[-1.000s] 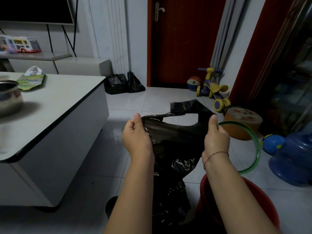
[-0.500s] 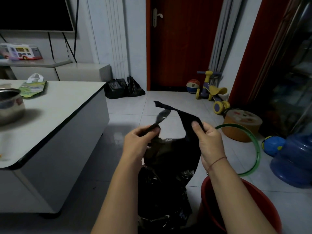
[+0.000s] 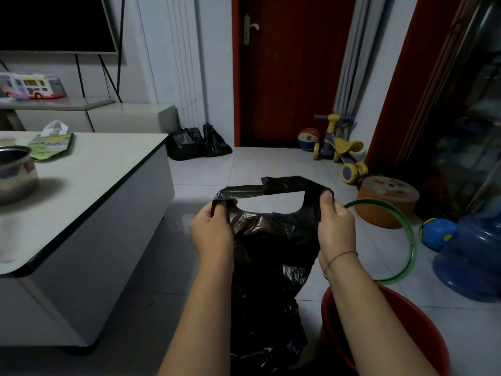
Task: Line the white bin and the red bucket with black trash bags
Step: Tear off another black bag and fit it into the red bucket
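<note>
The black trash bag (image 3: 271, 256) runs off the bottom edge at 6 o'clock, its lower end unseen. The red bucket (image 3: 385, 321) at 5 o'clock is cut by the same edge and partly covered by the right forearm. The steel pot (image 3: 16, 172) at 9 o'clock is clipped by the left edge and blurred. Both hands' fingertips are buried in the bag's folds.

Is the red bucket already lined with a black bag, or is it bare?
Bare, as far as visible. The red bucket shows red rim and wall; the bag hangs beside it, held by the left hand and right hand.
</note>
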`<action>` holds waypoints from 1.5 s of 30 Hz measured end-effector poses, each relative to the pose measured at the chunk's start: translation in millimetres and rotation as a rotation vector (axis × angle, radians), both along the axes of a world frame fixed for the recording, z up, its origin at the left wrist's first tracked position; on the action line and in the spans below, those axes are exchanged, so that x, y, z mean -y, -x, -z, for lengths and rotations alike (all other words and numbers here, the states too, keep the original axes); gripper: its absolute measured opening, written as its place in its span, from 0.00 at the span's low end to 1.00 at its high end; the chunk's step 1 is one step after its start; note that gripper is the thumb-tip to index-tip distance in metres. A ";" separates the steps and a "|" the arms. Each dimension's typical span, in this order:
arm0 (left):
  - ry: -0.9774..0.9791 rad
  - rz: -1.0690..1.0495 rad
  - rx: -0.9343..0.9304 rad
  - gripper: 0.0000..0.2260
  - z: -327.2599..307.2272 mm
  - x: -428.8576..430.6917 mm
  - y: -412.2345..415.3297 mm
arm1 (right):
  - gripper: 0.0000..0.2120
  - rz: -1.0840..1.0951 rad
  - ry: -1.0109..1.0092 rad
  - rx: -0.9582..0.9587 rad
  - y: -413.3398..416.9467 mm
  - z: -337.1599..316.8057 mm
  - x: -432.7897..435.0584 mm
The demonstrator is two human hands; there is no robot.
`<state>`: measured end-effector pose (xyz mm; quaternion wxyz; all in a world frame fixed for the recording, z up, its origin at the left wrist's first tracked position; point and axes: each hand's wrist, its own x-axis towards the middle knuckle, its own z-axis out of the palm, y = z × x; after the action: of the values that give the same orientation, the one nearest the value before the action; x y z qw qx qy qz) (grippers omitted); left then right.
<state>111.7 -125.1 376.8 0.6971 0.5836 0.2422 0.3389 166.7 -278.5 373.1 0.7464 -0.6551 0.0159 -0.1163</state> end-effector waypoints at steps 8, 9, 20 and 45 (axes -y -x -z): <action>-0.377 0.077 0.020 0.20 -2.2 6.1 6.2 | 0.26 -0.072 0.116 0.124 7.5 0.2 3.2; -0.411 0.064 0.049 0.17 -3.5 7.4 7.1 | 0.24 -0.086 0.127 0.127 8.6 0.2 3.2; -0.240 0.212 0.093 0.09 -11.7 13.4 8.0 | 0.41 -0.671 0.149 0.162 21.2 -5.2 -1.3; -0.057 0.617 0.200 0.05 -14.2 30.6 16.3 | 0.07 -0.449 -0.266 0.129 19.3 -22.8 -5.3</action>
<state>95.4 -155.8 391.0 0.7705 0.6127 -0.0254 0.1739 147.4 -273.2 395.9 0.8324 -0.5297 -0.1623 0.0135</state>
